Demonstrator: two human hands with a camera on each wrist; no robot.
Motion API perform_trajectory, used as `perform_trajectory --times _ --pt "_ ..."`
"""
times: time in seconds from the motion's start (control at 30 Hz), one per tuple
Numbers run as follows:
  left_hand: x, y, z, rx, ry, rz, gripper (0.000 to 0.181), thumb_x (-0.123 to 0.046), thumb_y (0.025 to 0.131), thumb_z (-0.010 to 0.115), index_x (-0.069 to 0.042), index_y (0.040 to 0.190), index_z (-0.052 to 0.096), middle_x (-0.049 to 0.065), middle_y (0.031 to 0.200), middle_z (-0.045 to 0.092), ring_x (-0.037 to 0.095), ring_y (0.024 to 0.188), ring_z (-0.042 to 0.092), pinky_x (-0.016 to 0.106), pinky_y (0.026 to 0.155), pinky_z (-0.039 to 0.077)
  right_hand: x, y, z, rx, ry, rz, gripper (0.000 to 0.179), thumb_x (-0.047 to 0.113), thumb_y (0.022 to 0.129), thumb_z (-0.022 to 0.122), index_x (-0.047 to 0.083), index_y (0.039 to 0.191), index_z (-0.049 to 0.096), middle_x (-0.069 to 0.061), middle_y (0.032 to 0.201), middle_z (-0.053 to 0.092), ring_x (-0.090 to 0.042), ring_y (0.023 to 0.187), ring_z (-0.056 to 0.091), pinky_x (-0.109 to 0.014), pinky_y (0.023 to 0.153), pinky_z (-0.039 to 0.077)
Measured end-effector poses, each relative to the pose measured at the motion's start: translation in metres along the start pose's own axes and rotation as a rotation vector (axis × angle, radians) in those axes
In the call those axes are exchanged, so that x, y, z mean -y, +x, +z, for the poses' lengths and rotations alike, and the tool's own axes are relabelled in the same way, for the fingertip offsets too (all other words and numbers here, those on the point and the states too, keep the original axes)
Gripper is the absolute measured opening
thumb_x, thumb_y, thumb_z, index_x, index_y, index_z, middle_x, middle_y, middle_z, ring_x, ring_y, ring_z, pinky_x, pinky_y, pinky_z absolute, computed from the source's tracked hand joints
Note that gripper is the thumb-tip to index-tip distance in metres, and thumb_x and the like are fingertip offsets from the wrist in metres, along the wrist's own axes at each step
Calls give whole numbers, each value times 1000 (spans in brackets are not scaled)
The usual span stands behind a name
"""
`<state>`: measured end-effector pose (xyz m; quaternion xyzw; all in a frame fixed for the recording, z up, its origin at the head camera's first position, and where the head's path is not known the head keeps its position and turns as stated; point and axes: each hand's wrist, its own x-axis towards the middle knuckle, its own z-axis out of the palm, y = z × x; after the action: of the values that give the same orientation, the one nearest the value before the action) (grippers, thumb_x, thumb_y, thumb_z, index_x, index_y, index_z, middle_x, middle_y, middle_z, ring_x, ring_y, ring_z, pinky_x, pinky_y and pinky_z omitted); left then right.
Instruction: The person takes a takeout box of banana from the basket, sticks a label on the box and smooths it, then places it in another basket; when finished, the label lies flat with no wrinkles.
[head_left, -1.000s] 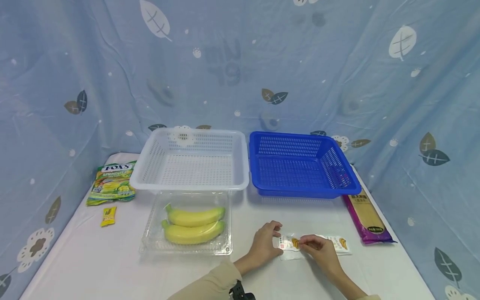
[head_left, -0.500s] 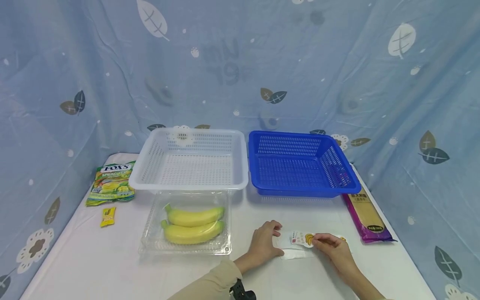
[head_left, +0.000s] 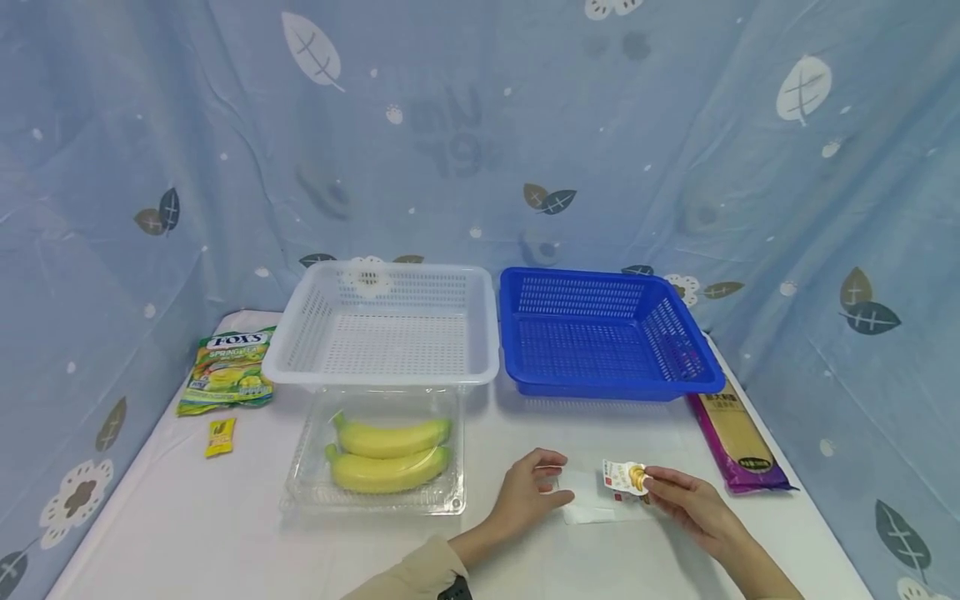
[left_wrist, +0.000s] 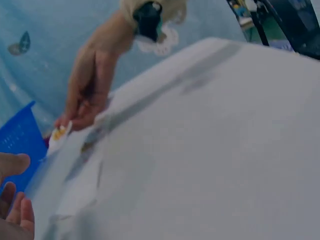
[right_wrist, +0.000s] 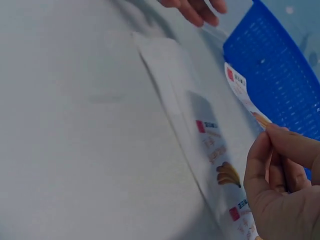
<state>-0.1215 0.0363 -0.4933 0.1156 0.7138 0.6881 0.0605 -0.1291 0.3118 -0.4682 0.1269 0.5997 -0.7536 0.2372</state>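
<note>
Thumb and fingertips of the right hand [head_left: 693, 508] are pinched together on the right end of a small white label [head_left: 625, 478] with a banana picture, its left end curling free in the air. A second ago that label lay flat on the backing strip [head_left: 596, 507]; now it is held above it, so I'd judge the peeling finished. More labels remain on the strip underneath, while its left end is bare.

The left hand [head_left: 521, 492] has stayed by that bare end, thumb and fingers apart, nothing between them; whether it brushes the strip I can't tell.

Farther left sits a clear plastic box [head_left: 298, 487] with two bananas [head_left: 390, 468]. Beyond stand a white basket [head_left: 378, 377] and, right of it, a blue basket [head_left: 615, 388]. A purple packet [head_left: 738, 433] lies at the right, a green candy bag [head_left: 228, 375] at the far left.
</note>
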Motion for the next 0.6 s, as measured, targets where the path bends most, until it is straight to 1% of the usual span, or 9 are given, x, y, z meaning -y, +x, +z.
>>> perform_trajectory --times 0.07,0.13,0.23,0.3,0.33,0.4,0.5,0.53,0.6 --pt "-10 -4 -4 6 -93 -37 37 1 78 74 2 113 61 11 116 63 33 110 60 34 86 52 2 0 -1 22 17 4 27 -3 93 58 19 90 73 5 95 67 -6 89 64 -21 84 51" --pt "-19 -7 -10 15 -165 -67 36 2 80 72 2 114 61 13 118 61 36 112 58 36 88 51 4 0 -1 31 29 9 27 -4 93 58 19 90 73 5 96 67 -6 90 64 -22 85 51" --pt "-33 -13 -23 41 -214 -101 36 2 82 70 2 116 60 13 120 59 38 115 56 32 88 52 5 -1 -1 43 34 16 27 -4 93 57 18 91 73 4 97 66 -7 91 64 -23 86 51" --pt "-42 -18 -33 69 -213 -114 35 1 84 69 1 118 59 13 121 59 37 116 56 29 86 52 6 -1 0 53 45 23 27 -5 93 56 17 91 72 3 97 66 -7 92 64 -24 87 50" --pt "-47 -21 -39 84 -212 -126 35 0 85 69 0 118 59 11 122 59 35 116 56 29 85 52 7 -1 0 57 47 25 27 -5 93 56 17 91 72 3 97 67 -7 92 64 -24 88 50" --pt "-55 -26 -52 120 -190 -134 34 -4 86 69 -2 119 60 10 122 58 33 116 56 29 86 52 8 -1 2 54 47 28 26 -4 93 57 17 92 72 2 97 67 -7 91 64 -24 88 50" --pt "-68 -34 -73 158 -131 -133 32 -10 88 69 -5 119 61 8 123 59 29 116 56 28 87 51 10 0 4 46 33 26 25 -4 93 57 17 92 72 2 96 68 -7 91 64 -24 88 50" --pt "-70 -36 -81 167 -111 -120 32 -11 88 69 -6 119 61 8 123 59 30 116 56 28 87 51 10 1 5 38 27 24 24 -4 92 58 16 93 72 2 96 68 -7 91 64 -25 88 50" --pt "-76 -41 -99 177 -65 -89 33 -12 88 69 -5 120 61 11 124 59 31 117 56 26 88 50 11 2 5 40 20 18 24 -4 92 59 16 94 71 2 97 67 -7 92 64 -25 88 50"
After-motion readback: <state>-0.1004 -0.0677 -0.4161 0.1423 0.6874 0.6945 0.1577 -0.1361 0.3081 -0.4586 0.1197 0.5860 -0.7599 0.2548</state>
